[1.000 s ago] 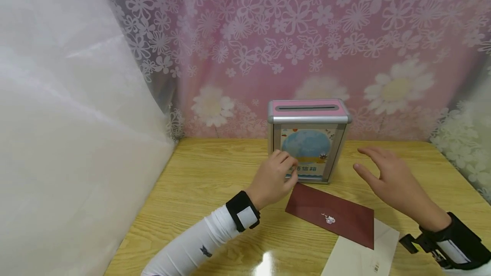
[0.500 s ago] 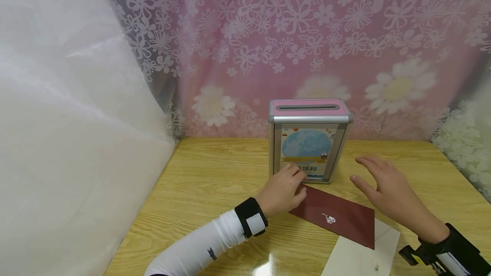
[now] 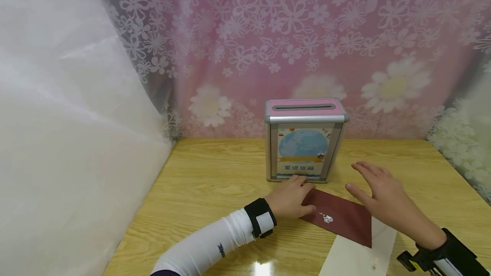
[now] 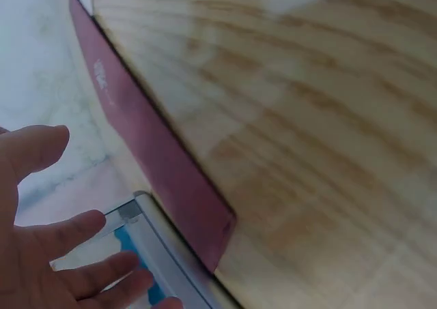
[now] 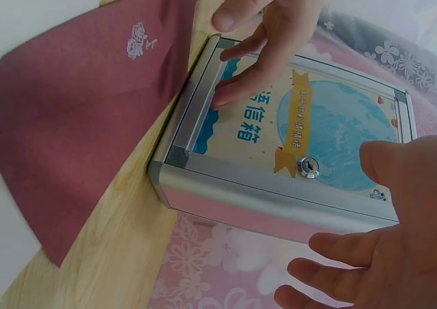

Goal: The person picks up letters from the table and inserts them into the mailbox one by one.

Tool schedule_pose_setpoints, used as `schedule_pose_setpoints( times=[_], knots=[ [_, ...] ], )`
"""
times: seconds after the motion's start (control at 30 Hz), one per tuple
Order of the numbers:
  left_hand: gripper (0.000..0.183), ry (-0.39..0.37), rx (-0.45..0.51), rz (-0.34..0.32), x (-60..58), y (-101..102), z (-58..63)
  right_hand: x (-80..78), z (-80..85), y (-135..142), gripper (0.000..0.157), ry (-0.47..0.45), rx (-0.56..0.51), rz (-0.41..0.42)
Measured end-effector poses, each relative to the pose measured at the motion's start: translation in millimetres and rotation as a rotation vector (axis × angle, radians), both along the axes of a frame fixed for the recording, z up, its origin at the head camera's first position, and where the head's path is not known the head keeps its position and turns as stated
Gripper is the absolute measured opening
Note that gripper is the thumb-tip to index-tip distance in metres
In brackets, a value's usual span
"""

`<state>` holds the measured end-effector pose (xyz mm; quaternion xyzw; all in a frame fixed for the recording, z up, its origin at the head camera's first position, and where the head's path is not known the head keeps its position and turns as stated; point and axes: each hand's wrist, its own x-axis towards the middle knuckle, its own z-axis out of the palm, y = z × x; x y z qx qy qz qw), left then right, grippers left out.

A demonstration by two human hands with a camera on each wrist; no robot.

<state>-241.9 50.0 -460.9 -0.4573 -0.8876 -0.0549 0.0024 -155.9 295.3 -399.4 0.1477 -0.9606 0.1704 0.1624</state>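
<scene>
A dark red envelope (image 3: 341,216) with a silver flower print lies on the table, partly over a cream envelope (image 3: 354,254). My left hand (image 3: 291,198) hovers at the red envelope's left end and hides that corner in the head view. In the left wrist view, the fingers (image 4: 82,234) of that hand are spread and apart from the envelope. My right hand (image 3: 385,195), its thumb and fingers held apart, hangs above the table just beyond the envelope's right end. Behind them stands a pink-topped letter box (image 3: 304,148), its slot facing up.
A keyhole lock (image 5: 308,166) sits on the letter box's front panel. The wood-grain table (image 3: 215,173) runs back to a pink flowered curtain (image 3: 268,46). White sheeting (image 3: 76,118) hangs along the left side.
My left hand has moved right and down from in front of the letter box to the red envelope's left end, and its fingers have loosened. The right hand has dropped slightly.
</scene>
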Motion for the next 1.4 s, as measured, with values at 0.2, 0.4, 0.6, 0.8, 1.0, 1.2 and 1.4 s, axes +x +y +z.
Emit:
schedule_pose_setpoints(
  times=[0.2,0.4,0.6,0.8,1.0,1.2,1.4],
  knots=[
    [0.068,0.032,-0.040,0.059,-3.0,4.7,-4.6,1.9,-0.9,0.3,0.065,-0.022,0.016,-0.006],
    [0.069,0.069,-0.036,0.032,-5.2,11.7,-3.0,2.8,0.9,2.8,0.067,-0.037,0.028,-0.023],
    [0.075,0.052,-0.084,0.003,-4.4,18.2,-5.5,2.9,-0.4,4.7,0.069,-0.055,0.036,-0.031],
    [0.083,0.091,-0.145,-0.007,-5.6,20.4,-15.8,4.7,-4.5,6.9,0.068,-0.063,0.037,-0.034],
    [0.090,0.086,-0.117,0.007,-7.1,23.2,-19.7,8.4,-9.5,8.6,0.067,-0.073,0.023,-0.045],
    [0.098,0.069,-0.122,0.031,-10.9,29.3,-21.8,10.3,-12.7,11.5,0.067,-0.088,0.018,-0.058],
    [0.103,0.013,-0.117,0.075,-14.2,34.9,-23.6,11.6,-12.7,12.9,0.067,-0.108,0.018,-0.074]
  ],
)
